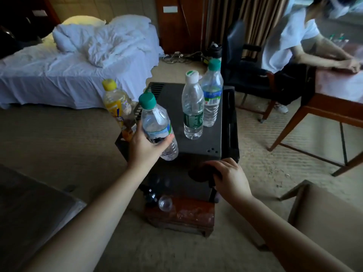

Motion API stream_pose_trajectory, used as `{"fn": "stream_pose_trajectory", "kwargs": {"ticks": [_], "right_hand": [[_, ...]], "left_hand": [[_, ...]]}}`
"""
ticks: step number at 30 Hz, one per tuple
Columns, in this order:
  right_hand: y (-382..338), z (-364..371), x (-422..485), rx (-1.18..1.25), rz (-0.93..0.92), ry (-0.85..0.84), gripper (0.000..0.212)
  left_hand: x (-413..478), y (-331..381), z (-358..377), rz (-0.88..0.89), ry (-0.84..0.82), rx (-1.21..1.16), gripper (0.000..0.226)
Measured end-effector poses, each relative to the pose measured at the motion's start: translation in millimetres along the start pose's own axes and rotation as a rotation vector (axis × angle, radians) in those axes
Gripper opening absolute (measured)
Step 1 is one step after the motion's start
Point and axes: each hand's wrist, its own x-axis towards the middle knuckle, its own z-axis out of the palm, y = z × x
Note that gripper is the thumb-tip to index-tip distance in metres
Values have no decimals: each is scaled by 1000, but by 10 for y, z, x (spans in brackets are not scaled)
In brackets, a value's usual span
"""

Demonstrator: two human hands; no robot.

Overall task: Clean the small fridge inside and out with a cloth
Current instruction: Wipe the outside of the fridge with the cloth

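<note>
The left hand (146,146) has its fingers and thumb curled round the lower half of a green-capped water bottle (157,124), holding it tilted just above the near left part of the small fridge (174,99). The right hand (228,177) grips a dark bunched cloth (198,173) at the fridge's near right corner, fingers curled over it.

The black fridge sits in the middle of the carpeted floor. Two more water bottles stand upright on its top: a white-capped one (192,107) and, just behind it to the right, another with a green cap (212,95). A yellow-capped bottle (115,103) stands at the fridge's left edge, its base hidden.

Near the fridge is a low wooden stand (188,214) holding a clear glass (165,203). An unmade bed (59,75) lies far left. A person (290,40) sits at a worktop (334,81) far right.
</note>
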Motion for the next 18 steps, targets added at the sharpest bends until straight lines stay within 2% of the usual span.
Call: {"fn": "stream_pose_trajectory", "kwargs": {"ticks": [2,5,7,10,14,18], "right_hand": [[40,134,-167,0,8,-71,43],[161,405,-466,7,58,-144,43],[203,590,-655,20,146,-172,45],[279,853,-906,21,212,-196,51],[561,1233,-1094,51,302,-237,48],[812,1638,-1411,88,446,-314,43]], "left_hand": [[-297,-178,-124,-16,-129,5,77],[-787,-618,-155,-190,-329,-1,76],[-1119,-950,-71,-271,-395,34,75],[-1595,-1475,155,-391,-444,86,76],[-2035,-1978,624,-505,-461,83,86],[-2273,-2266,1180,-528,-372,68,78]]}}
